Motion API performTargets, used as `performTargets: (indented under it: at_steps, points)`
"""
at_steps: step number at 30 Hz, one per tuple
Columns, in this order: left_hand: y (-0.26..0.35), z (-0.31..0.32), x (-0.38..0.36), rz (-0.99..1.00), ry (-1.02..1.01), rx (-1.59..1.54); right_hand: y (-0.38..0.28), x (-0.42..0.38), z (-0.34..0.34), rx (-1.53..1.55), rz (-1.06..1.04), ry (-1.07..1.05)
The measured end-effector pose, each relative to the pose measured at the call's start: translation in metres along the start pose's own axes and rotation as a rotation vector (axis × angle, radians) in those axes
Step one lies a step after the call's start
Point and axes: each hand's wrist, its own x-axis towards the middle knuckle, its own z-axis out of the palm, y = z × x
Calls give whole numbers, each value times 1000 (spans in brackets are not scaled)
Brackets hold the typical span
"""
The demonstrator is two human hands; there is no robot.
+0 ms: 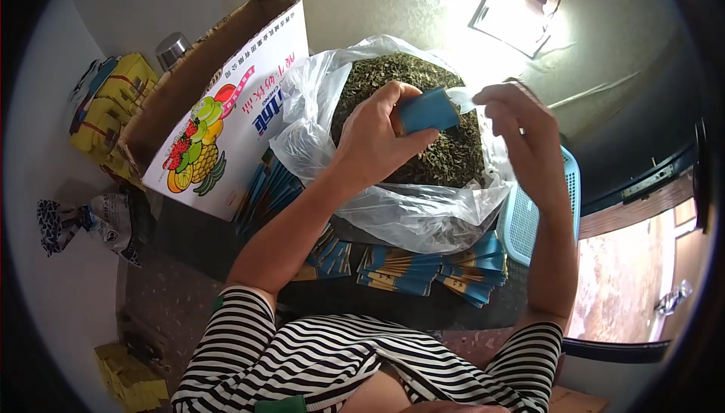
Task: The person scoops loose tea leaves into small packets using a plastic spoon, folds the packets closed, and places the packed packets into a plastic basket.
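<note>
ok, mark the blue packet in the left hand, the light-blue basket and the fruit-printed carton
Blue packet (430,112): head view, middle of its flat side.
Light-blue basket (521,222): head view, its bare mesh.
Fruit-printed carton (236,122): head view, its white printed panel.

two hands: one left hand (381,137), one right hand (529,137). one blue packet (429,111) in the left; one pale translucent piece (461,99) at the right's fingertips. on the dark table (328,307): one clear bag (423,224) in the middle, holding one heap of dried leaves (396,73); one carton (234,103) toward the left edge; one light-blue basket (521,220) toward the right edge; two fanned bundles (396,269) of flat blue packets side by side toward the near edge, more packets left of them, too overlapped to count.
</note>
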Motion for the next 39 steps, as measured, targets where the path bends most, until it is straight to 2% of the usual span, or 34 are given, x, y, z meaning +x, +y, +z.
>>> performTargets:
  at_steps: [5, 7, 8, 10, 12, 14, 18, 20, 23, 27, 31, 35, 38, 39]
  points:
    - [-6, -6, 2, 19, 24, -78, 22, -3, -23, 56, 169, 110]
    - [-5, -11, -1, -2, 25, -112, 47, -2, -21, -207, 172, 79]
    - [-5, -14, -2, -3, 24, -113, 56, -1, -15, -208, 173, 79]
    - [-5, -18, -5, 14, 28, -99, 67, 4, -4, -487, 164, -35]
    - [-5, -22, -8, 7, 31, -106, 72, 10, 14, -415, 332, -85]
    - [-6, -24, -10, -1, 35, -110, 83, 15, 32, -298, 275, -51]
    - [-9, -27, -14, -13, 68, -65, 84, 23, 48, -159, 325, -33]
    - [-11, -28, -14, -20, 62, -28, 89, 25, 46, 111, 441, -15]
    - [-13, -29, -14, -30, 65, -45, 105, 24, 34, 282, 423, -9]
    - [-10, -30, -10, -33, 18, 29, 85, 24, 16, 319, 455, 31]
    - [-12, -24, -6, 23, 21, 77, 68, 24, -4, 380, 407, 2]
    - [-1, -22, -1, -10, -4, 134, 43, 23, -16, 360, 400, -34]
    - [4, -15, 1, 23, -6, 106, 26, 20, -11, 320, 338, -100]
    - [6, -14, 2, 11, -24, 68, 21, 19, -5, 247, 260, -108]
